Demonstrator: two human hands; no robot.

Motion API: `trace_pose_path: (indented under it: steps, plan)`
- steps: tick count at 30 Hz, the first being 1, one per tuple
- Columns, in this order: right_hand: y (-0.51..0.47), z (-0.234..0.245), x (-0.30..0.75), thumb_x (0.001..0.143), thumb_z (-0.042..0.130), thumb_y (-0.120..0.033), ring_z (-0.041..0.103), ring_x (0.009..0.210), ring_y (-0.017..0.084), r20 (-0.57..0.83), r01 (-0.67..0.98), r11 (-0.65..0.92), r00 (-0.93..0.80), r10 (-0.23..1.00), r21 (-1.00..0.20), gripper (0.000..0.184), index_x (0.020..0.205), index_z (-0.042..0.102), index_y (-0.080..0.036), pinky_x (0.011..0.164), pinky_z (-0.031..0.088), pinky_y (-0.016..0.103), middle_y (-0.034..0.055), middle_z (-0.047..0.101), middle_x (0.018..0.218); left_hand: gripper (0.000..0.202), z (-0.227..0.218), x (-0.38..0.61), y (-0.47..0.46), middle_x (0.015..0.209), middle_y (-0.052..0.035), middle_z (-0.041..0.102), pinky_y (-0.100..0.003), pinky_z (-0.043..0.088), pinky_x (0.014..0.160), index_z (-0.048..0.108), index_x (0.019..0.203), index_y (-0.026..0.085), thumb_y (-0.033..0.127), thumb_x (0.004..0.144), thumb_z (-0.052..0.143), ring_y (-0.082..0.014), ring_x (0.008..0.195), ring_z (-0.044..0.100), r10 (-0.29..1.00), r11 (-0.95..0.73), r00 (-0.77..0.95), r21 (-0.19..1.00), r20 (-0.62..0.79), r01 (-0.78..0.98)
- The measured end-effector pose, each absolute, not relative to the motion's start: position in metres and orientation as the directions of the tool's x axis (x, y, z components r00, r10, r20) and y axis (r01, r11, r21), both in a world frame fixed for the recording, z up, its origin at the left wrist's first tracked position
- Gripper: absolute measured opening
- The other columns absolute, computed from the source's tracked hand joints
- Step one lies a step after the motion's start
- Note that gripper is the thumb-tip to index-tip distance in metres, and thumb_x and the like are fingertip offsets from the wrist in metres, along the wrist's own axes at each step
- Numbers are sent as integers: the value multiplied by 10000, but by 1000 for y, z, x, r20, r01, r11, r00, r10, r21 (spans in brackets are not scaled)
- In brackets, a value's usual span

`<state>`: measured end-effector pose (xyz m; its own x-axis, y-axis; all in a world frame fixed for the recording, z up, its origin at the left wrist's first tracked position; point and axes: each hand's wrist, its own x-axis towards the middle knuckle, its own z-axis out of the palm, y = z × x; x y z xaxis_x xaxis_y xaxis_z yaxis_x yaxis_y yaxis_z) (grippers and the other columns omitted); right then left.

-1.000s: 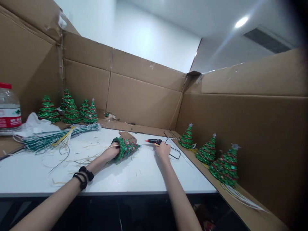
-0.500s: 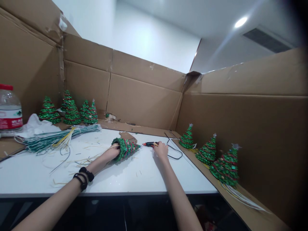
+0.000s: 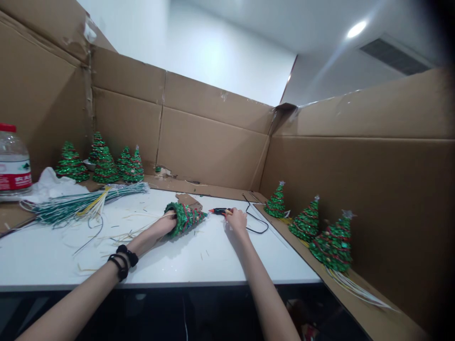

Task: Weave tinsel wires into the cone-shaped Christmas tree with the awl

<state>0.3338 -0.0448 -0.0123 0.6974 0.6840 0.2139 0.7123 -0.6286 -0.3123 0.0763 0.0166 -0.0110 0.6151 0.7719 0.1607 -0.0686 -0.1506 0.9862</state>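
Observation:
My left hand [image 3: 164,225] is closed round the base of a small green sequinned tree [image 3: 186,217] that lies on its side on the white table [image 3: 220,255], tip pointing right. My right hand [image 3: 236,220] grips a black glue gun [image 3: 221,210] with a red nozzle; the nozzle points left, close to the tree's tip. A black cord [image 3: 256,222] loops from the gun behind my right hand. Dark bands circle my left wrist.
Cardboard walls [image 3: 213,142] enclose the table. Finished trees [image 3: 103,163] stand at the back left, three more trees [image 3: 307,220] along the right ledge. A bundle of green and yellow strips [image 3: 81,201], a water bottle [image 3: 13,161] and white plastic lie at left.
My right hand has carried the glue gun left, so its nozzle is closer to the tree's tip. My left hand and the tree have stayed put.

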Motion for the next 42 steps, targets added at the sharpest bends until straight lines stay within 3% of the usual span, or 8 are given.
trace_pose_path:
  steps: [12,18,24,30,42]
  plan:
    - [-47,-12,332,913,517,-355,566,1020,199,222,721,-607,686,693,-334,264,1086,584,-167,885,462,418,73,585,1134,306,-11,75,16,611,-56,677,-235,397,471,692,899,91,172,616,608,-127,465,503,773,-139,615,987,157,-77]
    - [-47,-15,332,905,506,-369,543,991,200,255,724,-594,684,684,-349,258,1038,590,-164,858,430,392,68,587,1074,265,-8,75,16,487,-30,608,-240,383,451,697,821,90,167,595,583,-139,447,493,760,-159,628,985,166,-67]
    - [-46,-12,327,842,499,-223,453,1050,298,383,762,-536,646,660,-362,278,1091,596,-148,830,333,345,154,590,1077,296,-7,74,16,486,-27,605,-249,407,496,696,785,98,141,570,497,-152,484,518,759,-191,625,980,182,-53]
    - [-45,-8,322,902,387,-263,431,1018,301,503,798,-455,602,620,-394,313,1128,578,-163,846,292,337,130,605,1069,258,-6,74,17,492,-19,600,-251,418,523,688,751,103,145,561,519,-141,487,504,758,-197,626,979,183,-47]
    - [-46,-9,321,899,355,-276,427,947,292,583,822,-311,561,587,-477,311,1037,603,-150,846,308,340,128,633,953,275,-4,74,18,552,-31,630,-233,418,510,697,780,106,161,572,526,-137,518,517,714,-184,670,978,202,-98]
